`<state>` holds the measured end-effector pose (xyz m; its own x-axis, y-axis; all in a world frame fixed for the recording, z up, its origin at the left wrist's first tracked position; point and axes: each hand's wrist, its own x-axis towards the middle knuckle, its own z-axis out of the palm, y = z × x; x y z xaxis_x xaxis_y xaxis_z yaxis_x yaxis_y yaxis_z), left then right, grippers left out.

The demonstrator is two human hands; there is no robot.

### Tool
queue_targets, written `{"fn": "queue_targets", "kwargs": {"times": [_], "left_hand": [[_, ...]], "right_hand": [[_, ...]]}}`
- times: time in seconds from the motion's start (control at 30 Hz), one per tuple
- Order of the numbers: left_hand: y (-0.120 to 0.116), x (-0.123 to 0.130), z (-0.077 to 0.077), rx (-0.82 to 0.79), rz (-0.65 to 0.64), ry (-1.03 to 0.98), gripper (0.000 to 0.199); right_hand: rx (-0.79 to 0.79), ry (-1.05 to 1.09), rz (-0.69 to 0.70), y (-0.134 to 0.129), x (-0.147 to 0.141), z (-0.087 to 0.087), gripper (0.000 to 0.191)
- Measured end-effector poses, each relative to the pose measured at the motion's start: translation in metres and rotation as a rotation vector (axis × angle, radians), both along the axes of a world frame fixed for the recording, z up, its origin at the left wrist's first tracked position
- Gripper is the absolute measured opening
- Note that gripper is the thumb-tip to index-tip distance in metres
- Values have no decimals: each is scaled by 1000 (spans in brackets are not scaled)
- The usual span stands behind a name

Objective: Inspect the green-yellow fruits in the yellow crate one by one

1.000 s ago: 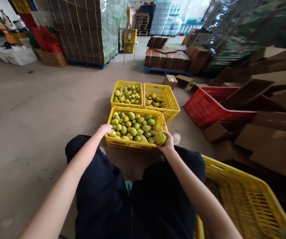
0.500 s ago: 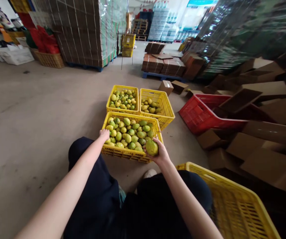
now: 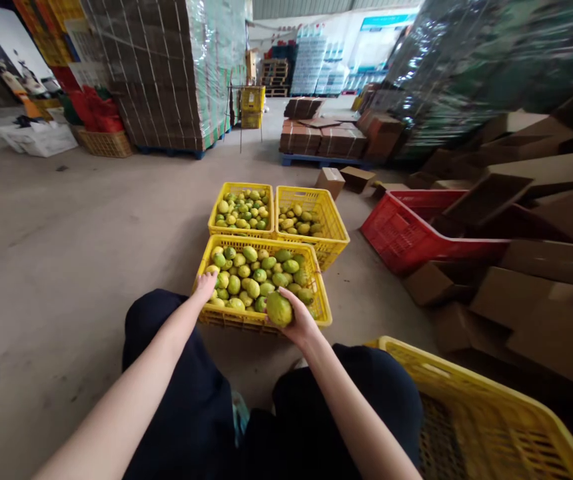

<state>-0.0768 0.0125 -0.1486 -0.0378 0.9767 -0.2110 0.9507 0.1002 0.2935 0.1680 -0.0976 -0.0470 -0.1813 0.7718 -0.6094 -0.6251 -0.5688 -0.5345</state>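
Note:
In front of my knees stands a yellow plastic crate (image 3: pixel 322 303) with many yellow-green lemons (image 3: pixel 252 288) in it. My right hand (image 3: pixel 299 320) is closed around one large yellow-green lemon (image 3: pixel 279 309), held above the crate's near right part. At the crate's left side, my left hand (image 3: pixel 206 285) reaches over the rim with its fingers curled. Its fingertips are close against a yellow lemon (image 3: pixel 212 269) by the left wall. Whether that hand grips anything is hidden.
Behind stand two more yellow crates: a fuller left one (image 3: pixel 211 217) and a right one (image 3: pixel 339 227) with fewer fruits. A large yellow crate (image 3: pixel 496 393) sits by my right knee. Farther right are a red crate (image 3: pixel 391 230) and heaped cardboard boxes (image 3: pixel 541 293).
My right hand has moved left with the lemon, farther over the crate. My left hand stays at the left rim, slightly lower. The camera view has tilted up a little.

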Motion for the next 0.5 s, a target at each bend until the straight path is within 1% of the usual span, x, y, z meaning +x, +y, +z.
{"fn": "queue_targets", "kwargs": {"times": [0.07,0.13,0.23,0.3,0.37,0.4,0.43,0.5], "left_hand": [[2,3,3,1,25,-114,57],[8,8,9,18,40,-250,63],[18,18,28,57,24,-467,67],[21,25,45,90,-34,-697,64],[19,31,62,135,-124,-1081,65],[16,34,70,154,-155,-1225,67],[13,37,76,170,-161,-1331,68],[7,43,86,201,-132,-1444,67]], "right_hand": [[-4,16,30,8,-4,1,11],[26,35,69,18,-5,6,13],[153,65,141,39,-4,17,18],[265,72,161,56,-4,25,22],[351,55,136,71,-5,32,23],[377,38,115,77,-5,33,23],[395,18,92,81,-5,34,22],[417,-35,43,85,-3,32,20]]}}
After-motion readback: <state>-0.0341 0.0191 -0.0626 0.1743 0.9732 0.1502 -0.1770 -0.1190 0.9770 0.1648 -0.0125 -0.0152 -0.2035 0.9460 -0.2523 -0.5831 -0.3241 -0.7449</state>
